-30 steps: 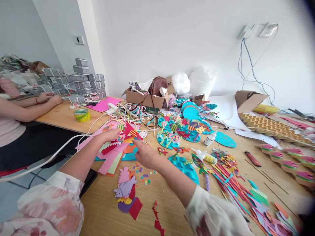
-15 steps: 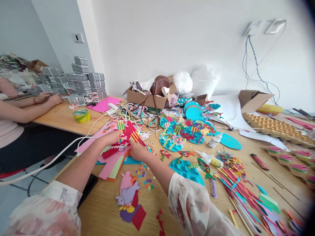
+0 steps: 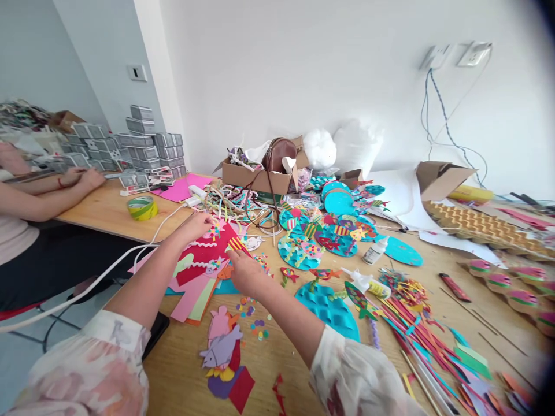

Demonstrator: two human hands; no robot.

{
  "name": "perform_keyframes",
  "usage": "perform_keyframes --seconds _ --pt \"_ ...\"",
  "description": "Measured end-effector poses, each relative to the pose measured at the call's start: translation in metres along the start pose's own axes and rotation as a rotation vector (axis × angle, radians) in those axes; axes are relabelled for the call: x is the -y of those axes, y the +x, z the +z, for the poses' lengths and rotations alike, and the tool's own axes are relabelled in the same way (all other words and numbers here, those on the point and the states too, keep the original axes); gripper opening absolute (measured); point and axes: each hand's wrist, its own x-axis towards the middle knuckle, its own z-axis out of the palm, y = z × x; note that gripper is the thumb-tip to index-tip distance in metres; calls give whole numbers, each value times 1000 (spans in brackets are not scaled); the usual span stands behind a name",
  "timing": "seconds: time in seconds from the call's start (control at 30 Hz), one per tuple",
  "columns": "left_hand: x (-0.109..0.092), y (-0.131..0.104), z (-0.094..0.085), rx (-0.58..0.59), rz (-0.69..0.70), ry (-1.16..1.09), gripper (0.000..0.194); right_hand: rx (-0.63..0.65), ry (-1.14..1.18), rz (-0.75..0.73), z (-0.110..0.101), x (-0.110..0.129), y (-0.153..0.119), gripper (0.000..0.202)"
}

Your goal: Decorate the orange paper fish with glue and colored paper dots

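Observation:
My left hand [image 3: 197, 227] is over the upper left of a red paper sheet [image 3: 223, 238]. Its fingers are drawn together, and what lies between them is hidden. Just below its fingertips is a small dotted paper fish [image 3: 213, 231]. My right hand [image 3: 246, 271] is at the sheet's right side, fingers closed and pointing inward. Against its far side lies a yellow-and-red striped paper piece [image 3: 238, 245]; I cannot tell whether it is gripped. Between the hands, another dotted fish [image 3: 214, 266] and wavy pale strips lie on the red paper. Pink and green paper strips [image 3: 191, 300] stick out underneath.
Cut paper fish [image 3: 222, 346] and dots lie nearer me. To the right are blue decorated discs [image 3: 327, 306], a glue bottle [image 3: 370, 284], a white bottle [image 3: 375, 250] and a red cutter [image 3: 454, 287]. A white cable [image 3: 87, 297] crosses the left. Another person's hands [image 3: 82, 178] rest on the table.
My left hand has lifted slightly up and left across the red paper; the green-and-yellow striped fish by its fingertips no longer shows. My right hand stays about where it was.

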Motion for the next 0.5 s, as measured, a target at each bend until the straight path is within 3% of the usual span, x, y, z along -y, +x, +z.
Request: perform_keyframes --seconds 0.17,0.27,0.4,0.5 --pt "-8 24 16 65 -71 4 28 56 -135 -153 -17 17 -79 35" --pt "-10 35 25 99 -105 7 29 28 -145 -190 -20 18 -124 37" --pt "-14 43 36 146 -112 9 29 115 -54 -79 -7 -2 -163 44" --pt "-19 49 41 149 -94 28 30 41 47 -18 14 -25 -187 42"
